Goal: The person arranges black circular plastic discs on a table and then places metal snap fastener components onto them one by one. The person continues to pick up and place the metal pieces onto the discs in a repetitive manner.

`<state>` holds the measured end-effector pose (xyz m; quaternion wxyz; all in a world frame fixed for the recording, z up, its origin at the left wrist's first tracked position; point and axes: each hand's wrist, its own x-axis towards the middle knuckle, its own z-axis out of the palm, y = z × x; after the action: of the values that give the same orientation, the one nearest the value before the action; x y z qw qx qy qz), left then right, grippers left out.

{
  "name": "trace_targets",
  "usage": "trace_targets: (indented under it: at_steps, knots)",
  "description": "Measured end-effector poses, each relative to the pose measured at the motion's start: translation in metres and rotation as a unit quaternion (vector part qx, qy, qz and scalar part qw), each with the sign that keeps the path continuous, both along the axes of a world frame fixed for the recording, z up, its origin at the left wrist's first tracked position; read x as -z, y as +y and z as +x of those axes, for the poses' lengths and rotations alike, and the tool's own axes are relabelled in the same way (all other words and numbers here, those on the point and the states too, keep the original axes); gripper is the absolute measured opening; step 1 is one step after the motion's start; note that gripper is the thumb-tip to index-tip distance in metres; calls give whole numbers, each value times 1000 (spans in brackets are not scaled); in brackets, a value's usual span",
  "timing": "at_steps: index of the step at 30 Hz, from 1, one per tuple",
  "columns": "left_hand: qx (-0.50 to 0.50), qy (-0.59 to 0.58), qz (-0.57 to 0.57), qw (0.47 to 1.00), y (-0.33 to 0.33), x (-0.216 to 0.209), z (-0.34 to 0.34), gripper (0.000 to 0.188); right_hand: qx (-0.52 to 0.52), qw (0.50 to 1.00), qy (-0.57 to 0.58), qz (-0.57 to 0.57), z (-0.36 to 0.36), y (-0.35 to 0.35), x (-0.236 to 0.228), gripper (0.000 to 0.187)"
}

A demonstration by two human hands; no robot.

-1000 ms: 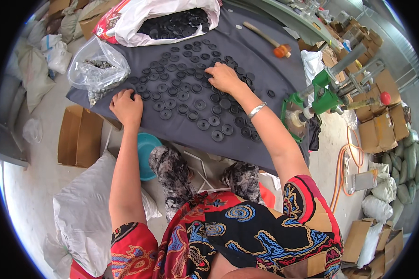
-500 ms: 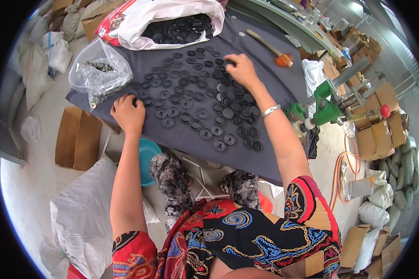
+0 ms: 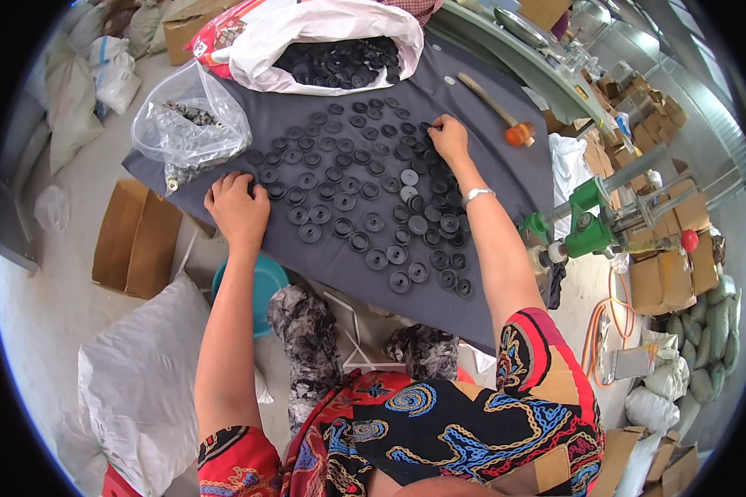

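Note:
Many round black plastic discs [image 3: 345,201] with raised rims, some showing a flat side, lie spread over a dark grey cloth [image 3: 373,290]. My left hand [image 3: 239,209] rests on the cloth at the left edge of the spread, fingers apart and a little bent, with no disc visible in it. At the far right of the spread, my right hand [image 3: 450,139] has thumb and fingers pinched at the rim of a black disc [image 3: 427,128]. Beyond them, an open white sack [image 3: 249,58] holds a heap of similar discs.
A clear plastic bag [image 3: 192,124] of small metal parts stands at the left. A wooden-handled mallet [image 3: 518,134] lies at the far right. A green hand press [image 3: 587,232] stands off the right edge. Below the table are a teal basin [image 3: 261,290] and a cardboard box [image 3: 137,240].
My right hand has gone from loosely curled above the discs to a pinch at one disc. The left hand stays at the left edge of the spread. The whole view has shifted slightly.

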<state>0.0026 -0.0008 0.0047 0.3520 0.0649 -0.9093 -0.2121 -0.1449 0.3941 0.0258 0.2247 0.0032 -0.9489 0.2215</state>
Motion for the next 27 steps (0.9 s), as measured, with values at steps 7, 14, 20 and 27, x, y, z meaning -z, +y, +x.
trace_targets:
  at_steps: [7, 14, 20, 27]
  knots:
    - [-2, -1, -1, 1000, -2, 0, 2, 20, -177, 973, -90, 117, 55, -47, -32, 36]
    - [-5, -4, -5, 1000, -1, 1, -2, 19, -182, 953, -137, 199, 57, -57, -32, 29]
    - [-3, 5, -4, 1000, -1, 3, 1, 19, -222, 955, -153, 122, 50, -47, -37, 27]
    - [-8, 2, -11, 1000, -1, 3, 0, 19, -188, 977, -84, -53, 58, -41, -38, 27]
